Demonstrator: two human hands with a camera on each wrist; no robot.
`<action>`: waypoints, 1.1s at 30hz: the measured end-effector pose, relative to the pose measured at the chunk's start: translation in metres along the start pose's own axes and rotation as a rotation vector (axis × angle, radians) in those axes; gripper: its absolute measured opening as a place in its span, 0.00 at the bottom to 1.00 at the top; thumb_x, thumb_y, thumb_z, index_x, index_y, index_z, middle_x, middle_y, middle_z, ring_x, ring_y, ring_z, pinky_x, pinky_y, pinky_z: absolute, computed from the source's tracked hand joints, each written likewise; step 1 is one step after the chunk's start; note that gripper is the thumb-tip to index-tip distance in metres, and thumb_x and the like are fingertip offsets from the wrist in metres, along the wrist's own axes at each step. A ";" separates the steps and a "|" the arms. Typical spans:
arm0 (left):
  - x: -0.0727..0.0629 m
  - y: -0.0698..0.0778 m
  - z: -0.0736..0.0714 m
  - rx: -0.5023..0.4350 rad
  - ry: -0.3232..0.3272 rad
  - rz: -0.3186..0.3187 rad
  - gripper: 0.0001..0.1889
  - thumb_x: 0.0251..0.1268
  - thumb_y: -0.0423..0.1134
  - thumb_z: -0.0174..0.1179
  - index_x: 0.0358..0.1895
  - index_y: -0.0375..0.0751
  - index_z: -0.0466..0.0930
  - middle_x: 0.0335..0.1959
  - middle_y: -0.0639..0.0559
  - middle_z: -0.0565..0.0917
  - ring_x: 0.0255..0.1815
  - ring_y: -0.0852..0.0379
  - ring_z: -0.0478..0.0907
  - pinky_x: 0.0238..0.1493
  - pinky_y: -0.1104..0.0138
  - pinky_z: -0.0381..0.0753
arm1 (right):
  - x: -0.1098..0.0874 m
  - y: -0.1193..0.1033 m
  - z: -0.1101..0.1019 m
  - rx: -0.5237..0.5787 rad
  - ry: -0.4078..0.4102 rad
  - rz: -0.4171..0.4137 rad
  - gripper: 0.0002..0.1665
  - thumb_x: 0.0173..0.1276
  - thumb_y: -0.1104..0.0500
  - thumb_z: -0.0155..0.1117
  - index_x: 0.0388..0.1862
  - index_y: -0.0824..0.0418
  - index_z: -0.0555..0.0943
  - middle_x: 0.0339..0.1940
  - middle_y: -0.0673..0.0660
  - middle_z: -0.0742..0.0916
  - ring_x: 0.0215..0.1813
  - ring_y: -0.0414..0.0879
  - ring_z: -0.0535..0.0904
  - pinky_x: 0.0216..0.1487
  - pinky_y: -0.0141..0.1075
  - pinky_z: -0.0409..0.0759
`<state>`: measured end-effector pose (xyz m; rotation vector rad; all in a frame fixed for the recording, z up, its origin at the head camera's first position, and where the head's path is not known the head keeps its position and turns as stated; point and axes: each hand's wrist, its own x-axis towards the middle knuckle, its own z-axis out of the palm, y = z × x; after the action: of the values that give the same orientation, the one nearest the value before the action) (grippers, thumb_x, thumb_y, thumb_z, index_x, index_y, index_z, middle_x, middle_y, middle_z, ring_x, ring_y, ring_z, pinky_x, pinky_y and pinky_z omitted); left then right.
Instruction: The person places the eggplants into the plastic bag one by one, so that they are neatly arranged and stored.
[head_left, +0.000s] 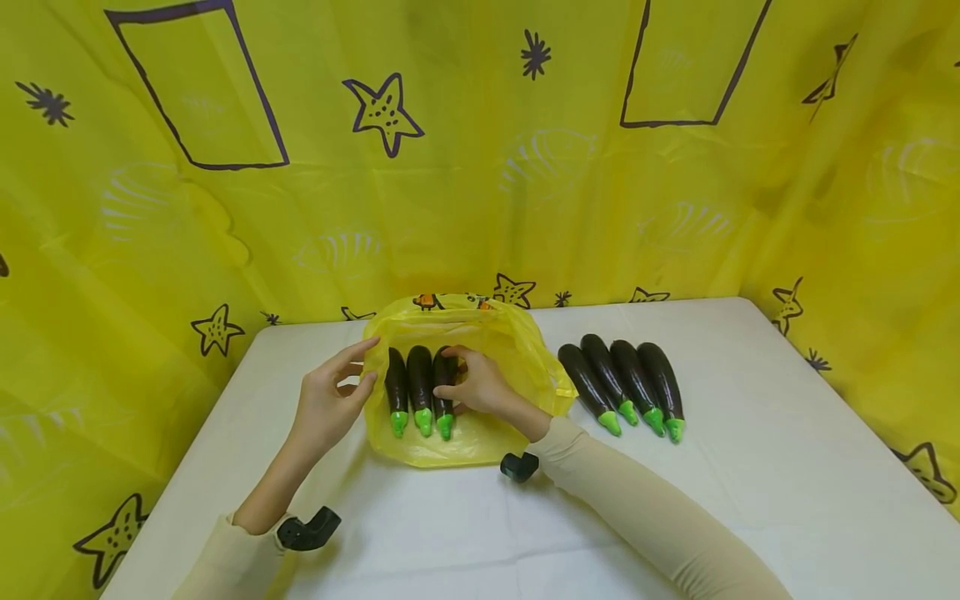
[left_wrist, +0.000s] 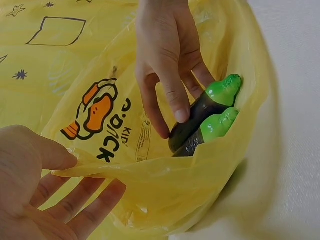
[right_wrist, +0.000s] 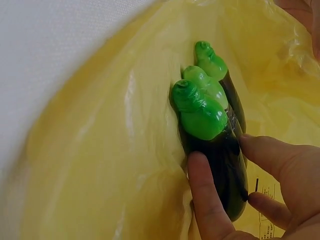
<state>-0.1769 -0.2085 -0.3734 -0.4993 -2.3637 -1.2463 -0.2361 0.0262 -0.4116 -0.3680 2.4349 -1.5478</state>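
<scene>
A yellow plastic bag point(head_left: 480, 454) lies with its mouth spread toward me. Inside it, three dark eggplants with green stem ends lie side by side. My right hand point(head_left: 483, 385) reaches into the bag and grips the rightmost eggplant point(head_left: 446, 427) between thumb and fingers; the right wrist view shows fingertips on both sides of that eggplant point(right_wrist: 217, 165). At the left of the mouth, my left hand point(head_left: 330, 396) pinches the bag's rim, thumb over the plastic point(left_wrist: 145, 172) and fingers beneath it. The middle eggplant point(head_left: 420, 375) and left eggplant point(head_left: 397, 379) rest beside the held one.
Several more eggplants point(head_left: 626, 375) lie in a slanted row on the white table point(head_left: 787, 467), right of the bag. A yellow curtain point(head_left: 465, 208) with printed stars and shells hangs behind the table and along both sides.
</scene>
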 end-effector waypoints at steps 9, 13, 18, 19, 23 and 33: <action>-0.001 -0.002 -0.001 0.007 -0.006 -0.007 0.27 0.65 0.20 0.63 0.67 0.39 0.79 0.55 0.39 0.85 0.46 0.42 0.86 0.37 0.72 0.86 | -0.003 0.000 -0.006 -0.096 -0.013 -0.025 0.41 0.65 0.60 0.77 0.75 0.58 0.71 0.64 0.71 0.77 0.23 0.50 0.85 0.27 0.38 0.86; -0.002 -0.003 -0.001 0.001 -0.004 -0.001 0.27 0.65 0.20 0.63 0.67 0.39 0.80 0.56 0.39 0.85 0.46 0.42 0.86 0.37 0.75 0.85 | -0.004 -0.003 -0.010 -0.171 -0.020 -0.054 0.41 0.65 0.58 0.77 0.75 0.57 0.70 0.66 0.71 0.76 0.24 0.53 0.85 0.28 0.38 0.85; -0.002 -0.003 -0.001 -0.010 -0.006 -0.006 0.27 0.65 0.20 0.63 0.67 0.39 0.80 0.57 0.39 0.85 0.46 0.42 0.86 0.37 0.77 0.84 | -0.008 -0.008 -0.015 -0.289 -0.023 -0.128 0.41 0.66 0.55 0.76 0.75 0.57 0.71 0.67 0.68 0.77 0.52 0.58 0.83 0.50 0.46 0.85; -0.002 -0.003 -0.001 -0.011 -0.006 -0.006 0.27 0.65 0.20 0.63 0.67 0.39 0.80 0.57 0.39 0.85 0.46 0.42 0.86 0.37 0.77 0.84 | -0.008 -0.008 -0.016 -0.306 -0.025 -0.148 0.40 0.66 0.55 0.76 0.75 0.58 0.71 0.67 0.67 0.78 0.58 0.59 0.80 0.56 0.48 0.83; -0.002 -0.002 -0.001 -0.014 -0.006 -0.006 0.27 0.65 0.20 0.63 0.67 0.39 0.80 0.57 0.39 0.85 0.46 0.42 0.86 0.37 0.77 0.84 | -0.010 -0.011 -0.019 -0.340 -0.045 -0.222 0.40 0.65 0.56 0.76 0.74 0.61 0.72 0.69 0.63 0.79 0.67 0.61 0.74 0.66 0.53 0.76; -0.002 0.000 -0.003 -0.012 0.001 0.001 0.27 0.64 0.20 0.64 0.66 0.38 0.80 0.56 0.39 0.85 0.45 0.42 0.86 0.37 0.77 0.84 | -0.019 -0.019 -0.026 -0.352 -0.100 -0.296 0.41 0.67 0.56 0.75 0.75 0.61 0.70 0.64 0.70 0.77 0.28 0.42 0.74 0.36 0.33 0.76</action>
<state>-0.1749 -0.2110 -0.3729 -0.5036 -2.3566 -1.2602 -0.2247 0.0467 -0.3831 -0.8817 2.6616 -1.1531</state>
